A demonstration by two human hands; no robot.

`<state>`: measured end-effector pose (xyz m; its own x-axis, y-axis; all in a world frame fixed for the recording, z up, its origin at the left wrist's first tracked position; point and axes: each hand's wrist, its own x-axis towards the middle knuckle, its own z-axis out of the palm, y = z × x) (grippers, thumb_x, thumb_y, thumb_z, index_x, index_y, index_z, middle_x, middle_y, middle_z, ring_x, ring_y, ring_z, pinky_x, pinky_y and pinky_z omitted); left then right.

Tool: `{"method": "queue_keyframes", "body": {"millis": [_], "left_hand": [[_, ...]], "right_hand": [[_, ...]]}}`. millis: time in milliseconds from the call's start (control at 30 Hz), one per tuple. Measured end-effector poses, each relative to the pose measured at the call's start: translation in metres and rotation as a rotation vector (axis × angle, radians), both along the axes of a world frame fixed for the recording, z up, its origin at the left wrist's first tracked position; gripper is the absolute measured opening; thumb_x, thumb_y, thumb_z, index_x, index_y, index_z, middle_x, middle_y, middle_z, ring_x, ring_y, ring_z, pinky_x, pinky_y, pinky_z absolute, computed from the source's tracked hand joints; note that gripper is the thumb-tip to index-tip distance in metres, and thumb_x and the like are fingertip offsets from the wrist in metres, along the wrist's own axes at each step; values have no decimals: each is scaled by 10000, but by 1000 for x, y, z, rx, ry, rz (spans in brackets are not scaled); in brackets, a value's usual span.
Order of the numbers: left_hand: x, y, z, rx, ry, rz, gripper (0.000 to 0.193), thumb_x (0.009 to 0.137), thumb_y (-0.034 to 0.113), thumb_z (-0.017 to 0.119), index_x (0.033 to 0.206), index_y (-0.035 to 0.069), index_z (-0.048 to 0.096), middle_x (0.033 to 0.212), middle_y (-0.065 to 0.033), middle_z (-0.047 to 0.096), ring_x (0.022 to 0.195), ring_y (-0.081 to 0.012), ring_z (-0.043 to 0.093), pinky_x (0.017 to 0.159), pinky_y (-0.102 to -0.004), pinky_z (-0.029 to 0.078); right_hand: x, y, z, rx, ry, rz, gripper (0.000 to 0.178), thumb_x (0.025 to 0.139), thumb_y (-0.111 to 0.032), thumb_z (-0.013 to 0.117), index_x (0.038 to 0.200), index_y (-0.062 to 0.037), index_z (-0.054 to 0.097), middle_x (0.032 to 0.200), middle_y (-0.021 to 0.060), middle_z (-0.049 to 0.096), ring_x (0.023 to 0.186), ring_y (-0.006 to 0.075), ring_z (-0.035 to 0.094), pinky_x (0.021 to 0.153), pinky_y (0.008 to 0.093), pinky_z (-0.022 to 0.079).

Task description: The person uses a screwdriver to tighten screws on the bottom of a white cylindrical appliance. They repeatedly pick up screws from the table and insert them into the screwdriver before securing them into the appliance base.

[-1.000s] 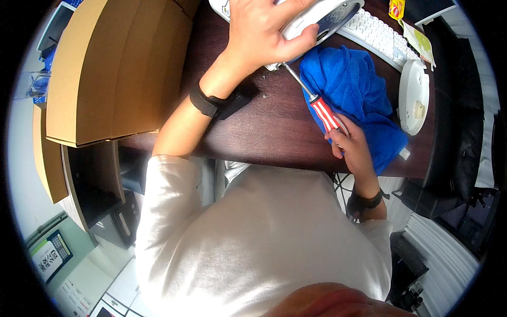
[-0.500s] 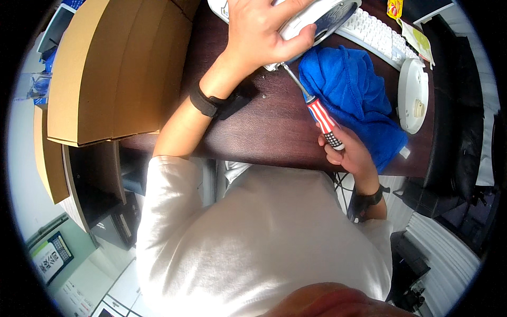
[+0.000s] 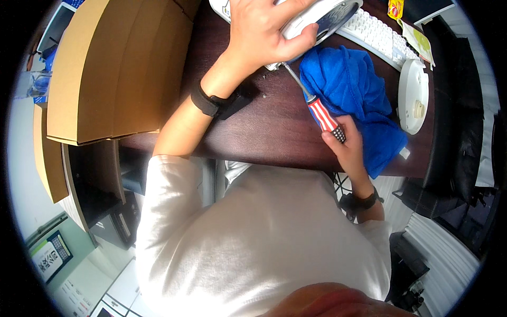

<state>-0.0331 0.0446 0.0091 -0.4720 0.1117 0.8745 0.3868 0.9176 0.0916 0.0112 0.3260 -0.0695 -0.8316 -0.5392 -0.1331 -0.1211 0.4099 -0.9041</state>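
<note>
At the top of the head view, my left hand (image 3: 264, 37) grips a white appliance (image 3: 297, 24) with a rounded body and a dark blue round face; its upper part is cut off by the frame's edge. My right hand (image 3: 349, 148) is closed round the handle end of a screwdriver (image 3: 321, 113) with a red, white and blue striped handle. The shaft slants up and left, its tip at the appliance's near lower edge, under my left wrist; exactly where it seats is hidden. A tiny loose piece (image 3: 264, 95), perhaps a screw, lies on the table below.
A crumpled blue cloth (image 3: 348, 79) lies right beside the screwdriver. Beyond it are a white keyboard (image 3: 372, 38), a round white cover (image 3: 411, 103) and a yellow packet (image 3: 395, 8). A large cardboard box (image 3: 116, 68) stands at the left on the dark table (image 3: 274, 132).
My right hand has shifted its grip on the screwdriver's handle, its fingers now sitting differently and the handle turned a little. My left hand and the appliance have barely moved.
</note>
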Motion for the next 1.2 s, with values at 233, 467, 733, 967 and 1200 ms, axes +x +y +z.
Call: {"method": "queue_keyframes", "body": {"millis": [233, 467, 733, 967, 1200], "left_hand": [[0, 0, 0, -5, -7, 1, 536, 644, 297, 624, 1165, 172, 629, 1260, -187, 515, 1196, -401, 440, 984, -636, 183], [6, 4, 7, -71, -106, 56, 580, 656, 336, 635, 1211, 174, 593, 1308, -189, 469, 1228, -408, 400, 978, -665, 172], [12, 7, 9, -81, -159, 83, 541, 691, 313, 619, 1207, 155, 590, 1334, -189, 447, 1263, -405, 363, 983, -665, 168], [16, 23, 21, -90, -285, 187, 563, 703, 324, 614, 1229, 138, 547, 1361, -182, 402, 1288, -425, 307, 954, -689, 167], [18, 20, 24, -110, -358, 173, 583, 709, 317, 593, 1259, 137, 517, 1399, -182, 357, 1311, -437, 258, 986, -675, 144]], "right_hand": [[-10, 1, 10, -332, -677, -22, 227, 874, -168, 578, 1020, -19, 488, 724, 29, 518, 457, 24, 360, 397, 185, 252], [-17, 12, 28, -153, -426, 1, 309, 836, -218, 635, 1042, -13, 529, 738, 46, 550, 534, 95, 482, 491, 226, 381], [-20, 33, 25, -157, -52, -2, 318, 799, -149, 664, 1056, -16, 530, 847, 45, 589, 708, 97, 558, 649, 223, 445], [-77, 9, 15, -382, 175, -94, 261, 906, -197, 560, 1089, -15, 517, 795, 35, 570, 712, 86, 541, 635, 238, 436], [-74, 25, -8, -218, 55, -59, 272, 907, -223, 563, 1070, -7, 536, 793, 27, 565, 687, 84, 518, 620, 234, 423]]}}
